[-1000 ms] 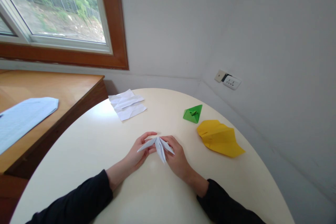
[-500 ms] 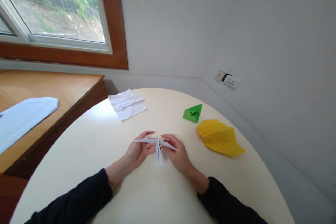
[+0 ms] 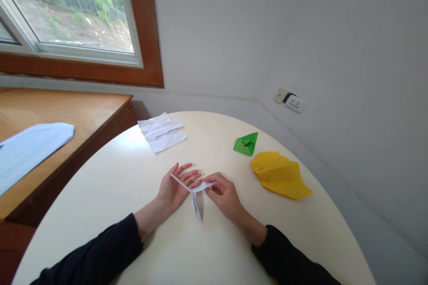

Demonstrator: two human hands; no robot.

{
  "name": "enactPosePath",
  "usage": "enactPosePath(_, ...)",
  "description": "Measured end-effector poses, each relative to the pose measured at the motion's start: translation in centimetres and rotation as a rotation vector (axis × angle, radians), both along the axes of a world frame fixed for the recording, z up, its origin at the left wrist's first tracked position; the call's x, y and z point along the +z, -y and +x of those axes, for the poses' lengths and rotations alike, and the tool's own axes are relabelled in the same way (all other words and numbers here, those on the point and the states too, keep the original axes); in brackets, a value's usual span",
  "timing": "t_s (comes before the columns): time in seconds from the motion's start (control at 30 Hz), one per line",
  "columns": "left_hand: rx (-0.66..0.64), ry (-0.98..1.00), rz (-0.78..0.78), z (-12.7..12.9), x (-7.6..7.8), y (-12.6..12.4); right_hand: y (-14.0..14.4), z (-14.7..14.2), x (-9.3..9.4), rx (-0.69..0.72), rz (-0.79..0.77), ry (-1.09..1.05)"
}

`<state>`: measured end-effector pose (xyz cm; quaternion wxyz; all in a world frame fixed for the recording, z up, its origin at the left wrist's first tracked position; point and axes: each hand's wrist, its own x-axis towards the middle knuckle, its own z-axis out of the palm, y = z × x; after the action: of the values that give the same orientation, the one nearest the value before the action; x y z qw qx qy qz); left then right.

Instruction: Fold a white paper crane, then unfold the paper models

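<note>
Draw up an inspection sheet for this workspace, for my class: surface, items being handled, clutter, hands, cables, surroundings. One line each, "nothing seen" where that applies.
Surface: cream table with a curved edge; a glare patch lies near the far left.
Items being handled: folded white paper, flaps spread apart.
Clutter: creased white paper at the far left; green folded paper and yellow paper on the right.
Hands: right hand pinches one flap; left hand is open, palm up, beside another flap, contact unclear.
Cables: nothing seen.
Surroundings: window, wooden desk bearing pale paper, wall socket.
</note>
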<state>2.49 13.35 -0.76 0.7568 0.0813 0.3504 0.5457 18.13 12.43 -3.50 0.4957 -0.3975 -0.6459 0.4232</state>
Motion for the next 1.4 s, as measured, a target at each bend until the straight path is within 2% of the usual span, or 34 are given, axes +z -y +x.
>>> enactPosePath(0.13, 0.016, 0.037, 0.035, -0.1, 0.1, 0.0, 0.0, 0.1, 0.2, -0.021, 0.017, 0.021)
enactPosePath(0.3, 0.003, 0.114, 0.071, -0.4, -0.1, 0.0, -0.2, 0.1, 0.5, -0.124, -0.104, -0.051)
enactPosePath(0.4, 0.009, 0.074, 0.099, -0.3, -0.4, 0.0, -0.5, 0.2, 0.5, -0.181, -0.187, -0.122)
enactPosePath(0.63, -0.027, -0.249, 0.293, 0.1, -1.1, 0.4, -1.0, 0.5, 0.2, -0.248, -0.236, -0.227)
enactPosePath(0.77, -0.055, -0.617, 0.347, 0.3, -0.8, 1.0, -0.9, 0.4, 0.1, -0.243, -0.222, -0.229)
enactPosePath(0.83, -0.033, -0.813, 0.429, 0.3, -0.6, 1.1, -0.7, 0.3, 0.2, -0.211, -0.202, -0.209)
enactPosePath(0.9, -0.017, -0.917, 0.514, 0.4, -0.4, 1.2, -0.4, 0.2, 0.2, -0.175, -0.155, -0.161)
enactPosePath(1.03, -0.029, -0.908, 0.561, 0.5, -0.4, 1.2, 0.1, 0.2, 0.3, -0.148, 0.019, -0.029)
enactPosePath(1.2, -0.079, -0.888, 0.575, 0.4, -0.9, 1.1, 0.3, 0.3, 0.7, -0.192, 0.266, 0.125)
enactPosePath(1.3, -0.136, -0.883, 0.618, 0.3, -1.1, 0.9, 0.3, 0.4, 0.9, -0.182, 0.314, 0.154)
enactPosePath(1.4, -0.201, -0.894, 0.615, 0.3, -0.9, 0.9, 0.3, 0.4, 0.7, -0.131, 0.297, 0.154)
